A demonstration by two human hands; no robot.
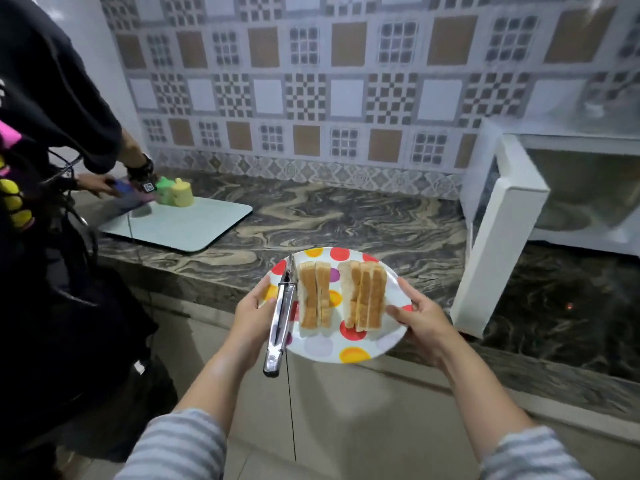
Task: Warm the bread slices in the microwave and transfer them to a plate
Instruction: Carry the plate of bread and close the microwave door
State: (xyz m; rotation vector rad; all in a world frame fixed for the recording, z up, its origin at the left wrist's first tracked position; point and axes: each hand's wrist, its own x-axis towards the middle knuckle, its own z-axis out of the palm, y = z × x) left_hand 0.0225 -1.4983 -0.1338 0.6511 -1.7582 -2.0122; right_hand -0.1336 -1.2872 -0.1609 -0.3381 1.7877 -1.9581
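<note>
I hold a white plate with coloured dots (349,351) in both hands, in front of the counter edge. My left hand (251,315) grips its left rim and pins metal tongs (280,323) against it. My right hand (424,323) grips the right rim. Two stacks of bread slices stand on edge on the plate: the left stack (314,294) and the right stack (363,294). The white microwave (585,192) stands on the counter at the right, its door (498,233) swung open toward me.
The marbled stone counter (346,223) runs across the view below a tiled wall. A pale cutting board (180,223) lies at the left with green and yellow small containers (175,192). Another person in black (52,202) stands at the far left, a hand over the board.
</note>
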